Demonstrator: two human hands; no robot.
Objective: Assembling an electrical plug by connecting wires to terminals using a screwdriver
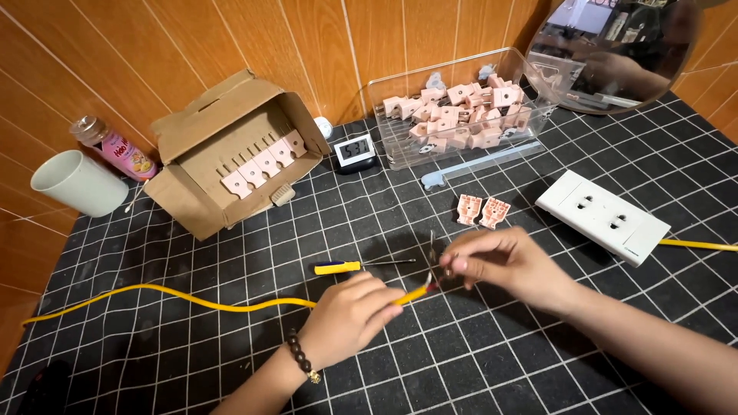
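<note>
Over the gridded table [192, 361], the left hand [346, 317] closes around the yellow cable [192, 301] near its end. The right hand [503, 265] pinches what seem to be bare wire strands [433, 257] at the cable tip, too thin to make out. A yellow-handled screwdriver [350, 267] lies just beyond; two pink socket parts [483, 210] sit near a white outlet plate [603, 216]
</note>
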